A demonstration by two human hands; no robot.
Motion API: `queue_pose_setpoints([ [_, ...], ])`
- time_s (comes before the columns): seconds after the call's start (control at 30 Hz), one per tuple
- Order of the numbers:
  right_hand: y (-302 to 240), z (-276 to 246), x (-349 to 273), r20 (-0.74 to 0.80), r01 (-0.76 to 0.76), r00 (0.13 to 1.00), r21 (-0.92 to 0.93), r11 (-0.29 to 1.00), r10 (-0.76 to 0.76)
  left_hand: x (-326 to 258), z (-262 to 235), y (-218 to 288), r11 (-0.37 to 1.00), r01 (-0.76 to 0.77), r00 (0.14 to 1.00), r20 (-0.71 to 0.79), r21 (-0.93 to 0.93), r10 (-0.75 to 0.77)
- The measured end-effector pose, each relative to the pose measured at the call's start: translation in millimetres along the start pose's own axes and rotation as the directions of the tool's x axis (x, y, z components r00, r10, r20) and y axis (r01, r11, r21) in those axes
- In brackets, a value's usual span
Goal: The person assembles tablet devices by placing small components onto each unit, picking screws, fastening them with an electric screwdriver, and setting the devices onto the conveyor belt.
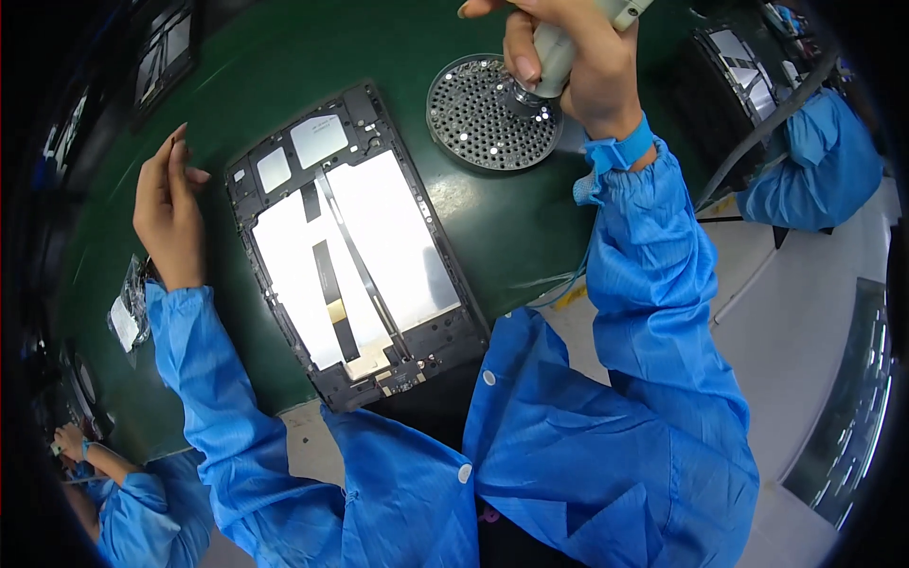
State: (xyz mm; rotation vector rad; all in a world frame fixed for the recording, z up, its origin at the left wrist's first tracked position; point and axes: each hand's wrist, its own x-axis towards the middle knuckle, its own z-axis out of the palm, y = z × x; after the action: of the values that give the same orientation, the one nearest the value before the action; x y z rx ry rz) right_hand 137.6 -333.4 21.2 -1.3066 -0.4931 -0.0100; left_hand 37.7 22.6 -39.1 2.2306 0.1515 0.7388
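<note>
My right hand (597, 66) grips a pale electric screwdriver (559, 57). Its metal nose points down onto a round perforated screw tray (473, 115), where a few small bright screws sit in or on the holes. Left of the tray lies an opened tablet housing (275, 246), dark framed, with shiny silver plates and dark strips down the middle. Its near end reaches the table edge by my coat. My left hand (170, 213) is off the tablet's left side, fingers stretched out and thumb apart, with nothing visible in it. A blue strap circles my right wrist.
The green table (85, 322) carries a crumpled clear plastic bag (128, 312) near my left forearm. Other tablet housings stand at far left (166, 57) and far right (739, 71). Blue-clad co-workers sit on both sides, one sleeve (814, 161) at right. A grey cable (776, 114) hangs there.
</note>
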Motion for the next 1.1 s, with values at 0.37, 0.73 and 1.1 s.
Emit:
queue_pose_setpoints([
  [0.37, 8.2, -1.3, -0.9, 0.029, 0.033, 0.999, -0.050, 0.998, -0.031, -12.9, 0.1, -23.8, 0.987, 0.121, 0.992, -0.031, -0.106, -0.125],
  [0.73, 8.1, 0.2, 2.8, 0.038, 0.019, 0.999, -0.051, 0.999, -0.017, -14.7, -2.8, -33.1, 0.997, 0.079, 0.997, -0.023, 0.015, -0.079],
  [1.1, 8.7, 0.9, 1.9, 0.039, 0.061, 0.998, -0.090, 0.994, -0.058, -14.0, -0.3, -26.9, 0.995, 0.097, 0.995, 0.011, 0.000, -0.097],
])
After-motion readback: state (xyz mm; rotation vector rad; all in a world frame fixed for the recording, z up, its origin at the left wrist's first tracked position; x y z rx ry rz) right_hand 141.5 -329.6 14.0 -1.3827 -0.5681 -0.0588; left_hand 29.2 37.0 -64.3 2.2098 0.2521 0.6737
